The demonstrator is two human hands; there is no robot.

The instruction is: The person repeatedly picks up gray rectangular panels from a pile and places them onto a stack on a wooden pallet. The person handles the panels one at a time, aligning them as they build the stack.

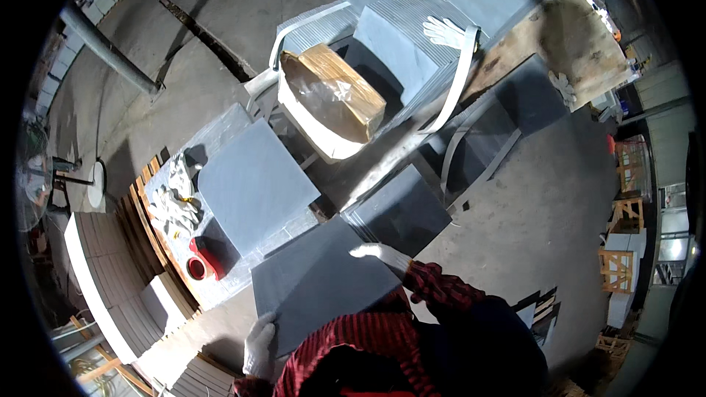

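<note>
I hold a large dark grey square slab (320, 279) flat in front of me with both hands, which wear white gloves. My left hand (259, 345) grips its near left corner. My right hand (382, 254) holds its far right edge. Just beyond it a lighter grey slab (257, 184) lies on a stack on the left. Another dark slab (401, 209) lies on a stack to the right of my right hand.
A red cup (197, 268) and spare white gloves (176, 202) lie on the left stack's edge. A brown wrapped bundle (334, 92) sits in a white tray. Farther stacks of grey slabs (412, 37) carry white straps and a glove (445, 29). Wooden frames (625, 213) stand at right.
</note>
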